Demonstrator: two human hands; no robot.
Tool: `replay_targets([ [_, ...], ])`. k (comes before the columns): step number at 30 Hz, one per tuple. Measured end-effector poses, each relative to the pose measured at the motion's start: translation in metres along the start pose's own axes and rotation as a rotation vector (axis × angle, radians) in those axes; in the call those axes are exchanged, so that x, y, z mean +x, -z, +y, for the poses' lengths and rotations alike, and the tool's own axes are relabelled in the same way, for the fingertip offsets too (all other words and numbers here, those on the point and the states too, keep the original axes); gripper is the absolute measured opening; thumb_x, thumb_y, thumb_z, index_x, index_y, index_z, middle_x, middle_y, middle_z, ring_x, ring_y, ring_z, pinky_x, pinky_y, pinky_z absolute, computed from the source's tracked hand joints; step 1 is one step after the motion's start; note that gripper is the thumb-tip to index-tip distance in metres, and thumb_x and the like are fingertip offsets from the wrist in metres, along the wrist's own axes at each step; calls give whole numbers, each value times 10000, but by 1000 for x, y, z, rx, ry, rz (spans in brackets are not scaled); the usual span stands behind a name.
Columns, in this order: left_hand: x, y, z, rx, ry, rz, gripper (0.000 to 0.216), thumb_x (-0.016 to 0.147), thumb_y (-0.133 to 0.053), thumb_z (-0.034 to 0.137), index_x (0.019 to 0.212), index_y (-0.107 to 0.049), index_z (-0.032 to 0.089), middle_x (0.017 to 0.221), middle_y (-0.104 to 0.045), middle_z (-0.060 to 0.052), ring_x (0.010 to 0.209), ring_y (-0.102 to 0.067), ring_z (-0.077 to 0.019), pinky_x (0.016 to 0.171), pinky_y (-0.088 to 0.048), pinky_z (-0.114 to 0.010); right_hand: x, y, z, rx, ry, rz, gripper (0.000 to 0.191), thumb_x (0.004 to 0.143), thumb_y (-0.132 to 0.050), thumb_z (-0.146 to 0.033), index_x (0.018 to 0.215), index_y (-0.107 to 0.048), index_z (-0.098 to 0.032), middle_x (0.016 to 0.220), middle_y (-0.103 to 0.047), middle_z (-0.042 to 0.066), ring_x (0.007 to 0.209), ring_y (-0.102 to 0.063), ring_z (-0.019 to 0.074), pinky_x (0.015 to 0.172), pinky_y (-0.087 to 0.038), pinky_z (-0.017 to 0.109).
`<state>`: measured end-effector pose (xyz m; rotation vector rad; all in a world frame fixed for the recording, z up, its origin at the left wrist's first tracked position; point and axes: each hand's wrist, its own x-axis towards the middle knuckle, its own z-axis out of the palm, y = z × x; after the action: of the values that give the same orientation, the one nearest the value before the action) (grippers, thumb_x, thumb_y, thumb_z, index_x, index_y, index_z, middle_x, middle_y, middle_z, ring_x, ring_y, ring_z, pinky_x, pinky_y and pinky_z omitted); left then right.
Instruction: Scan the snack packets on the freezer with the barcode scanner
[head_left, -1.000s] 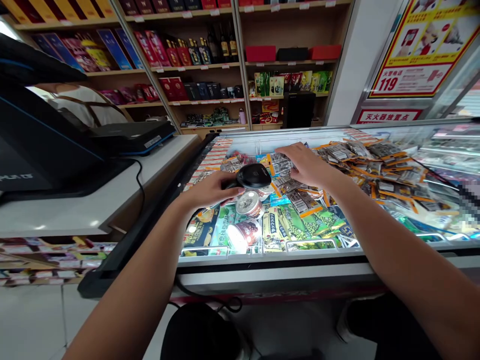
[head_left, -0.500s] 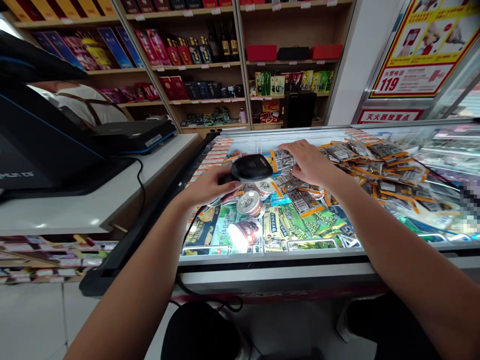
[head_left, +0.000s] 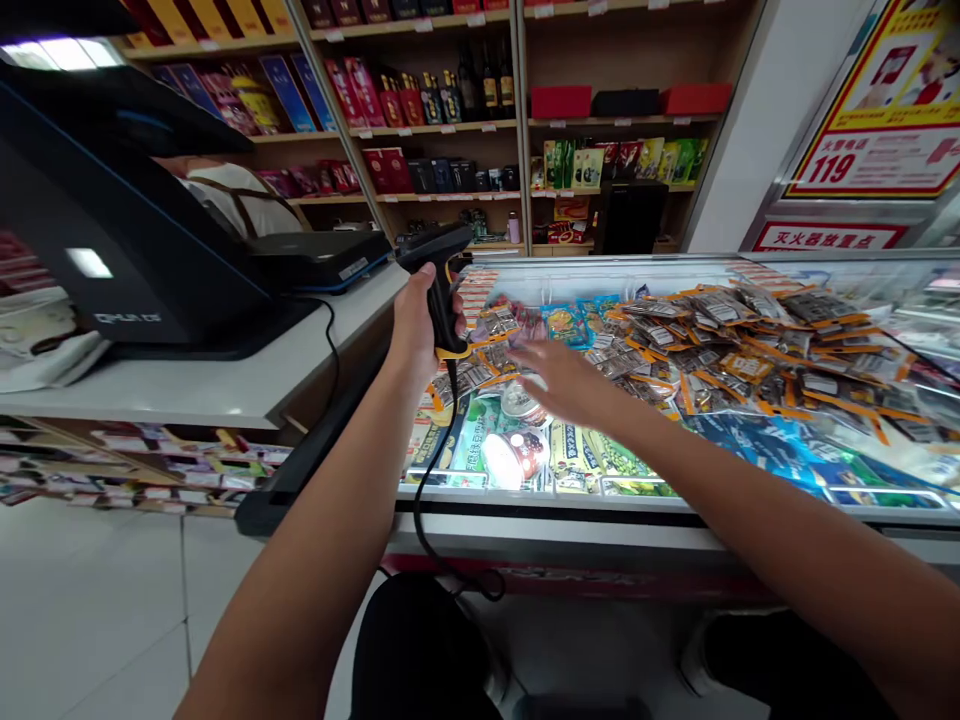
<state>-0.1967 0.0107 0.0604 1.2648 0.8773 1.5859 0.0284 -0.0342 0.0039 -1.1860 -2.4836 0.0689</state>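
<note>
My left hand [head_left: 414, 318] is wrapped round the handle of a black barcode scanner [head_left: 436, 245], raised upright above the left end of the freezer, its cable [head_left: 427, 490] hanging down. My right hand [head_left: 559, 378] reaches over the goods with fingers stretched out, slightly blurred, and I see nothing held in it. Beneath and beyond its fingertips lie snack packets with orange edges [head_left: 487, 362]. Nearer to me are round tubs [head_left: 517, 455], a green bag [head_left: 476, 430] and a yellow-green bag [head_left: 574, 445]. A large heap of the orange-edged packets [head_left: 720, 340] spreads to the right.
The chest freezer's front rim [head_left: 600, 515] runs across before me. On the left a counter [head_left: 225, 385] carries a checkout machine [head_left: 180, 260] and a black device [head_left: 322, 255]. A person in a white top [head_left: 240, 200] is behind it. Stocked shelves [head_left: 450, 130] line the back.
My left hand has lifted the scanner and turned it upright. My right hand has come left, nearer to it. More orange-edged packets lie at the left, covering some tubs. The view has shifted left.
</note>
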Motion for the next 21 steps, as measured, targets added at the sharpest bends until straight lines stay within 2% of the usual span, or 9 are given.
replay_targets([
  [3, -4, -1, 0, -27, 33, -4, 487, 835, -616, 654, 953, -585, 183, 596, -563, 37, 380, -504, -85, 370, -337, -217, 3, -24, -18, -19, 16, -132, 697, 1020, -308, -647, 1638, -263, -330, 1686, -285, 63, 1536, -253, 379, 1181, -330, 595],
  [6, -6, -2, -1, -43, 48, -34, 471, 832, -644, 631, 948, -589, 177, 601, -572, 29, 386, -515, -91, 376, -350, -219, 1, -30, -3, -15, -84, -172, 751, 986, -271, -729, 1626, -290, -336, 1692, -263, 66, 1556, -184, 394, 1201, -278, 610],
  [9, -5, -3, -2, -45, 40, -56, 469, 822, -664, 627, 922, -588, 175, 590, -574, 24, 377, -508, -93, 374, -349, -222, -1, -24, 18, -19, -152, -136, 747, 989, -262, -724, 1544, -443, -258, 1666, -311, 105, 1554, -183, 393, 1202, -283, 594],
  [12, -5, -4, -1, -45, 20, -73, 461, 818, -669, 623, 903, -580, 179, 583, -572, 24, 370, -499, -94, 371, -342, -224, -4, -18, 23, -32, -147, -61, 695, 998, -309, -694, 1429, -543, -200, 1583, -423, 146, 1522, -256, 377, 1195, -305, 559],
  [15, -6, -4, -1, -48, 22, -75, 462, 817, -671, 624, 921, -586, 182, 590, -576, 24, 371, -501, -93, 378, -350, -221, -3, -18, 13, 27, -161, -8, 757, 951, -412, -735, 1452, -489, -173, 1493, -497, 179, 1457, -355, 372, 1157, -362, 541],
  [18, -6, -5, -2, -32, 31, -84, 465, 813, -679, 623, 923, -588, 180, 592, -581, 23, 369, -500, -91, 383, -359, -220, -1, -24, 1, 131, -221, -27, 937, 867, -555, -764, 1552, -350, -159, 1547, -432, 197, 1462, -342, 395, 1147, -376, 554],
  [21, -5, -6, -4, 11, 7, -115, 454, 799, -705, 600, 901, -581, 175, 584, -583, 20, 371, -501, -95, 380, -359, -223, 1, -26, -5, 228, -246, -1, 963, 818, -695, -675, 1559, -326, -184, 1571, -402, 190, 1478, -331, 393, 1168, -363, 550],
])
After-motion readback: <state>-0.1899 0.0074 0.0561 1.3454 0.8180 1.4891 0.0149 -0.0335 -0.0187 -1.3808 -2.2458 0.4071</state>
